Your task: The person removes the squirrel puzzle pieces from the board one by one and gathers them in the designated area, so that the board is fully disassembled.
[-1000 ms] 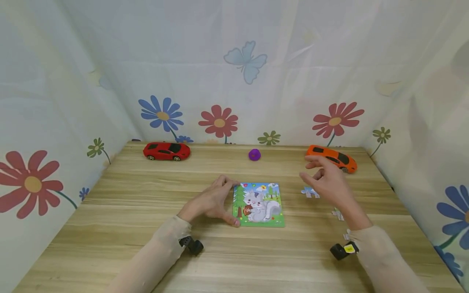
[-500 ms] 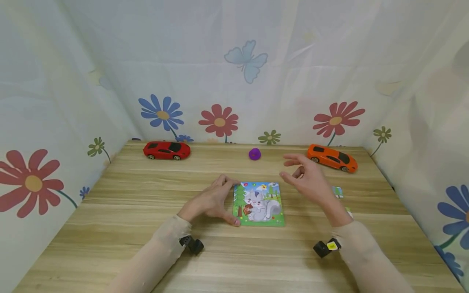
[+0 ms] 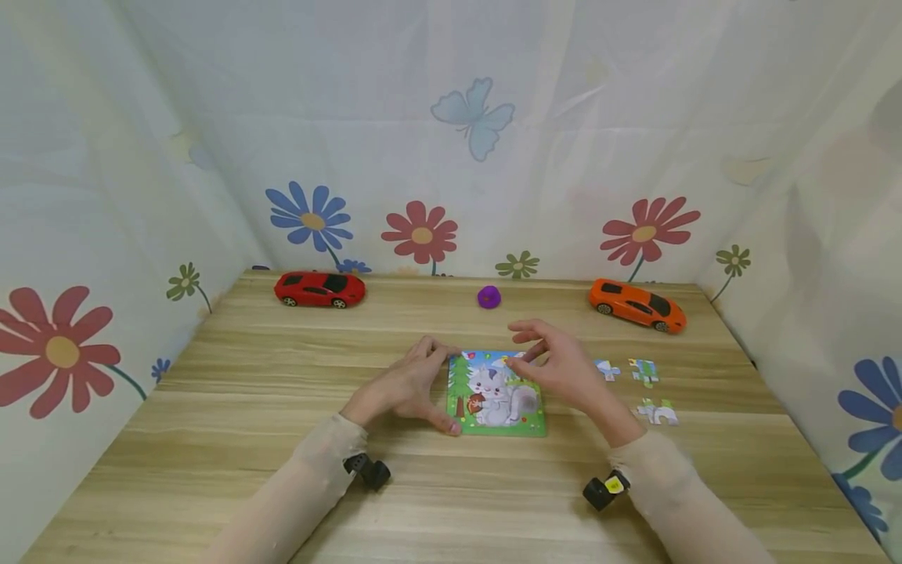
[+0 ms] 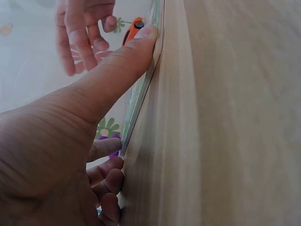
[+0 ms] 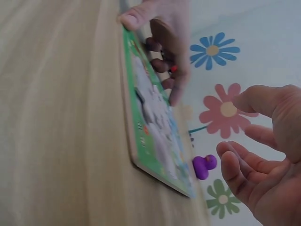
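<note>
Head view – wooden table (image 3: 211, 439), flowered curtains (image 3: 127, 196); left hand (image 3: 412, 385) braces puzzle (image 3: 486, 419), right hand (image 3: 557, 368) empty.

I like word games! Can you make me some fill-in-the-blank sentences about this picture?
1. The left hand holds the edge of the squirrel ____.
2. The toy car at the back right is ____.
3. The toy car at the back left is ____.
4. ____ loose puzzle pieces lie beside the right hand.

Missing words: puzzle; orange; red; Three
</note>
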`<control>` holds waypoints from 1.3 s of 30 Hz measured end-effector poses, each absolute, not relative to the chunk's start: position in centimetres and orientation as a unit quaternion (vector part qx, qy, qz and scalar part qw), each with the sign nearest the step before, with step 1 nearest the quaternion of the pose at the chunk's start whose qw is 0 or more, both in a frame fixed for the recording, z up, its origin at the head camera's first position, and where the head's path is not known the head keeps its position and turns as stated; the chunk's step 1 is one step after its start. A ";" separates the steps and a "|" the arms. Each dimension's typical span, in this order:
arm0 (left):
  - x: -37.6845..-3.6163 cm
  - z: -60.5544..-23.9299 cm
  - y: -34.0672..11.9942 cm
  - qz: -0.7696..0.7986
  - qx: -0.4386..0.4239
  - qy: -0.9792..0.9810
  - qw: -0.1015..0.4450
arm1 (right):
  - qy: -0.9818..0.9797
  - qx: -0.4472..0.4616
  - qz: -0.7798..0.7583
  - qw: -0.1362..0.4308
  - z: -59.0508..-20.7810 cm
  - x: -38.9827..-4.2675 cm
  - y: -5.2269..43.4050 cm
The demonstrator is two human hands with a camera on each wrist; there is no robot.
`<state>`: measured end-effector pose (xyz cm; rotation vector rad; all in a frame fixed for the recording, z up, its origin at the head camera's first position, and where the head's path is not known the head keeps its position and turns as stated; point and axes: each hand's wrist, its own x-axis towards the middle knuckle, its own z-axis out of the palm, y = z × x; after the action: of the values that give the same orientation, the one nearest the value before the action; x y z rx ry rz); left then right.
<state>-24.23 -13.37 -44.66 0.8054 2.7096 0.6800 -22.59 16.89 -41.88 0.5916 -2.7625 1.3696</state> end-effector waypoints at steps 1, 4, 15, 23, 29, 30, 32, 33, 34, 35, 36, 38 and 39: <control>-24.2 -44.7 -13.4 0.233 0.276 0.925 0.117 | -0.880 0.195 0.433 -0.004 -42.1 -22.5 16.7; -24.1 -44.7 -13.4 0.235 0.276 0.925 0.118 | -0.878 0.211 0.428 -0.026 -42.9 -22.5 16.1; -24.3 -45.0 -13.3 0.235 0.274 0.925 0.115 | -0.889 0.236 0.383 -0.083 -44.4 -22.4 15.2; -24.4 -44.9 -13.2 0.234 0.274 0.925 0.119 | -0.910 0.236 0.332 -0.079 -44.8 -22.4 15.1; -24.4 -44.8 -13.2 0.230 0.273 0.926 0.121 | -0.911 0.235 0.329 -0.087 -45.0 -22.6 15.2; -24.4 -44.8 -13.3 0.231 0.273 0.926 0.121 | -0.910 0.235 0.330 -0.087 -45.0 -22.6 15.2; -24.5 -44.8 -13.3 0.231 0.274 0.926 0.121 | -0.910 0.233 0.331 -0.088 -45.0 -22.6 15.2; -24.5 -44.9 -13.4 0.232 0.274 0.925 0.121 | -0.910 0.233 0.333 -0.088 -45.0 -22.6 15.2; -24.5 -44.9 -13.4 0.232 0.274 0.925 0.120 | -0.910 0.233 0.333 -0.087 -45.0 -22.6 15.1; -24.5 -45.0 -13.4 0.233 0.275 0.925 0.119 | -0.909 0.234 0.334 -0.086 -45.0 -22.6 15.1; -24.5 -45.0 -13.5 0.234 0.275 0.925 0.119 | -0.909 0.235 0.334 -0.084 -45.0 -22.7 15.1; -24.5 -45.0 -13.6 0.233 0.275 0.925 0.119 | -0.909 0.239 0.331 -0.080 -45.1 -22.7 15.0; -24.5 -45.1 -13.6 0.232 0.275 0.925 0.118 | -0.909 0.241 0.331 -0.079 -45.1 -22.7 15.0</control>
<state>-24.55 -13.59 -45.06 0.8044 2.7068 0.6791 -22.70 14.95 -45.08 0.7990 -3.0080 1.0937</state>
